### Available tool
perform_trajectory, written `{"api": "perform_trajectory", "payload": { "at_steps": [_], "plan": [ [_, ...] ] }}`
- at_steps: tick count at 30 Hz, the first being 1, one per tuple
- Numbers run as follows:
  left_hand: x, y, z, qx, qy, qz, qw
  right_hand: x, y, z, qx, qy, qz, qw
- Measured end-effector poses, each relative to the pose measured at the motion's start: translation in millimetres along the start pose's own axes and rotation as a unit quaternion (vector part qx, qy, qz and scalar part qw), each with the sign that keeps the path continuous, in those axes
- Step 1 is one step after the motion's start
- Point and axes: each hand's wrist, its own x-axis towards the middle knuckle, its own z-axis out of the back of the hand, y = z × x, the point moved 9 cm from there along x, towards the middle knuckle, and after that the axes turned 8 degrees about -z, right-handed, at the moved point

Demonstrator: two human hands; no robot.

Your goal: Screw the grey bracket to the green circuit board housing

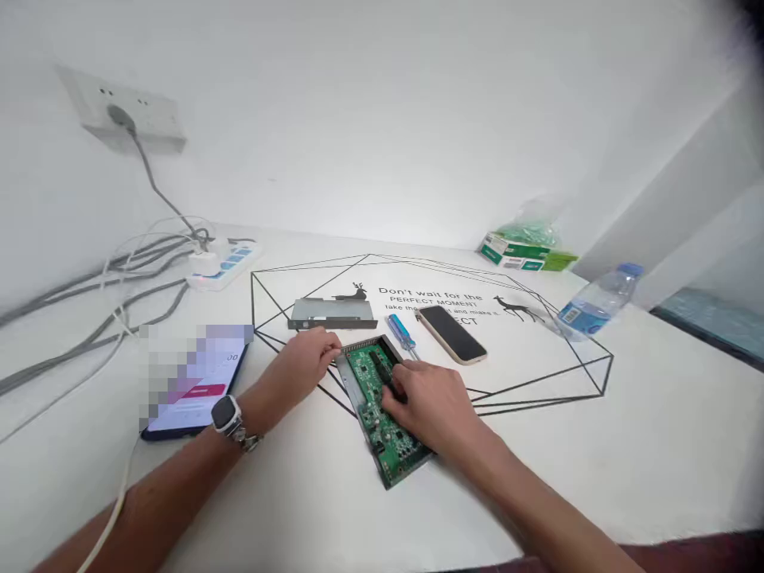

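Note:
A green circuit board (391, 450) lies in a shallow metal tray (353, 383) on the table, angled slightly. My left hand (307, 358) is closed at the tray's far left corner, with thumb and fingertips pinched on its edge. Over the right side of the board is my right hand (430, 398), its fingers curled and pinched. A slim black piece (380, 366) runs over the board into those fingers; its kind is unclear and its near end is hidden. Just beyond lies a screwdriver with a blue clear handle (401, 330), its shaft pointing towards my right hand.
Behind the board lies a flat metal cover (333, 310). A phone (454, 334) is right of the screwdriver, a larger lit phone (203, 398) at left. A power strip (227, 267) with cables, a water bottle (600, 302) and green-white boxes (513, 251) stand farther out.

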Motion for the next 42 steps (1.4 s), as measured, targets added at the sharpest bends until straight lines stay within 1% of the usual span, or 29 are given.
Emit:
{"api": "perform_trajectory", "payload": {
  "at_steps": [3, 6, 9, 11, 14, 19, 21, 23, 26, 28, 29, 30, 31, 33, 34, 35, 37, 39, 42],
  "plan": [
    [-1.4, -0.9, 0.3, 0.003, 0.005, -0.005, 1.000, 3.3, -6.7, 0.9, 0.029, 0.006, -0.010, 1.000],
    [-1.6, 2.3, 0.2, 0.009, 0.012, -0.009, 1.000, 8.1, -21.5, 1.7, 0.064, 0.006, -0.029, 0.998],
    [-0.1, 9.8, 1.7, 0.020, 0.014, -0.012, 1.000, 11.0, -29.3, -5.6, 0.067, 0.029, -0.032, 0.997],
    [1.4, 15.5, 4.8, 0.027, 0.013, -0.012, 0.999, 10.0, -23.6, -12.2, 0.065, 0.046, -0.020, 0.997],
    [2.2, 26.4, 15.9, 0.032, 0.010, 0.006, 0.999, 7.0, -10.8, -13.9, 0.051, 0.032, -0.026, 0.998],
    [-8.6, 58.9, 45.5, 0.040, 0.026, 0.099, 0.994, 5.4, 3.4, -12.6, 0.009, 0.013, -0.048, 0.999],
    [-13.3, 68.0, 52.2, 0.042, 0.041, 0.124, 0.991, 5.2, 6.2, -13.0, 0.007, 0.009, -0.051, 0.999],
    [-15.7, 71.6, 49.4, 0.029, 0.070, 0.140, 0.987, 4.4, 8.1, -13.3, 0.011, 0.006, -0.052, 0.999],
    [-15.0, 67.5, 36.8, -0.007, 0.110, 0.143, 0.984, 4.5, 6.5, -11.3, 0.053, 0.015, -0.051, 0.997],
    [-13.3, 63.5, 31.5, -0.018, 0.118, 0.142, 0.983, 7.9, -2.2, -10.1, 0.131, 0.052, -0.054, 0.989],
    [-12.6, 61.9, 30.4, -0.020, 0.120, 0.141, 0.983, 10.9, -10.1, -9.3, 0.177, 0.072, -0.060, 0.980],
    [-12.3, 60.7, 29.8, -0.019, 0.121, 0.142, 0.982, 14.6, -20.8, -9.3, 0.218, 0.092, -0.075, 0.969],
    [-12.0, 59.6, 29.8, -0.016, 0.122, 0.143, 0.982, 19.3, -35.7, -6.2, 0.239, 0.085, -0.099, 0.962],
    [-11.3, 56.8, 31.0, -0.004, 0.118, 0.142, 0.983, 28.2, -67.3, -2.4, 0.205, 0.055, -0.147, 0.966],
    [-10.8, 55.2, 31.5, 0.001, 0.114, 0.139, 0.984, 31.8, -80.0, -4.9, 0.176, 0.055, -0.163, 0.969],
    [-10.3, 53.7, 31.3, 0.006, 0.111, 0.136, 0.985, 34.7, -88.8, -10.8, 0.155, 0.068, -0.170, 0.971],
    [-9.0, 51.4, 29.4, 0.015, 0.105, 0.125, 0.987, 38.3, -97.4, -25.0, 0.155, 0.099, -0.173, 0.968],
    [-7.6, 50.8, 26.5, 0.023, 0.099, 0.112, 0.989, 40.7, -96.3, -34.1, 0.186, 0.110, -0.166, 0.962],
    [-5.6, 49.9, 23.8, 0.038, 0.095, 0.085, 0.991, 43.1, -88.9, -34.1, 0.242, 0.100, -0.161, 0.952]
  ]
}}
